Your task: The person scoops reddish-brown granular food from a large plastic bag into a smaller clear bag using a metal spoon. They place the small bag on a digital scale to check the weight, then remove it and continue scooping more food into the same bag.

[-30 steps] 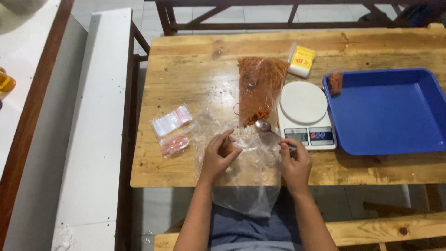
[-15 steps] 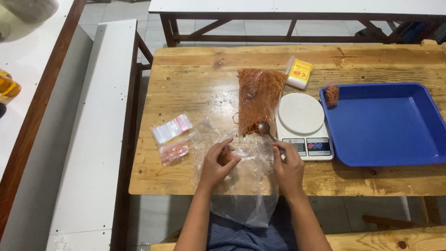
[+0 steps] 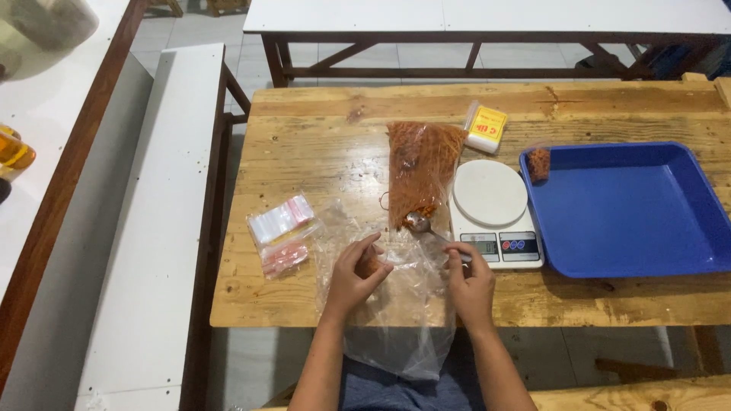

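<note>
A large clear plastic bag [image 3: 396,320] lies crumpled at the table's front edge and hangs over it. My left hand [image 3: 354,278] rests on it, fingers pinched on the plastic, with a bit of orange under the fingertips. My right hand [image 3: 470,285] is beside it, fingertips closed on the handle of a metal spoon [image 3: 418,222]. The spoon's bowl lies at the mouth of a clear bag of orange-red snack strips [image 3: 422,167]. Just right of the spoon stands a white kitchen scale [image 3: 489,194].
A blue tray [image 3: 647,228] sits at the right with a small orange-filled packet [image 3: 539,163] in its far left corner. A yellow box [image 3: 486,125] lies behind the scale. Small zip bags [image 3: 280,221] lie to the left. A white bench [image 3: 160,228] runs alongside.
The view has tilted slightly, so the table sits lower in frame. My right hand's fingertips have closed in on the spoon handle. The left hand stays on the plastic.
</note>
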